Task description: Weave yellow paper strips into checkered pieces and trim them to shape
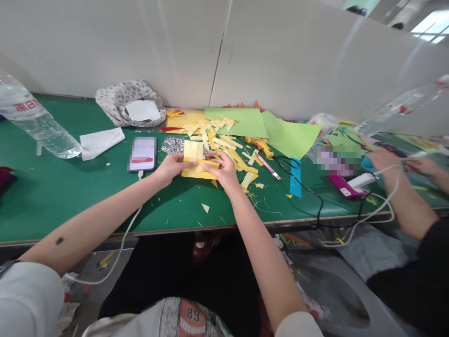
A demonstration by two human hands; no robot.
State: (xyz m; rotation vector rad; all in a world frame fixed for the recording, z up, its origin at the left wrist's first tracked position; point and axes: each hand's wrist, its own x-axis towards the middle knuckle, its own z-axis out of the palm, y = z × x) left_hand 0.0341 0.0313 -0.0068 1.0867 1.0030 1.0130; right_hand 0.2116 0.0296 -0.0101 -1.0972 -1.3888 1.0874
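My left hand [170, 168] grips the left side of a folded piece made of yellow paper strips [192, 150], thumb on its front. From the right, my right hand [225, 171] pinches the same piece, thumb pressing on a darker yellow band that crosses it. The piece is held just above the table, and my fingers hide part of its back. Loose yellow paper strips and offcuts [247, 166] lie behind and to the right of my right hand. A small bag of dark and light bits [172, 144] lies behind my left hand.
A phone [142, 154] with a white charging cable lies left of my hands. Farther out are a water bottle [42, 121], a cloth bag [129, 100], green sheets [236, 120], a yellow glue gun [261, 146] and a pink cutter [268, 167]. A co-worker's hands [384, 161] are at right.
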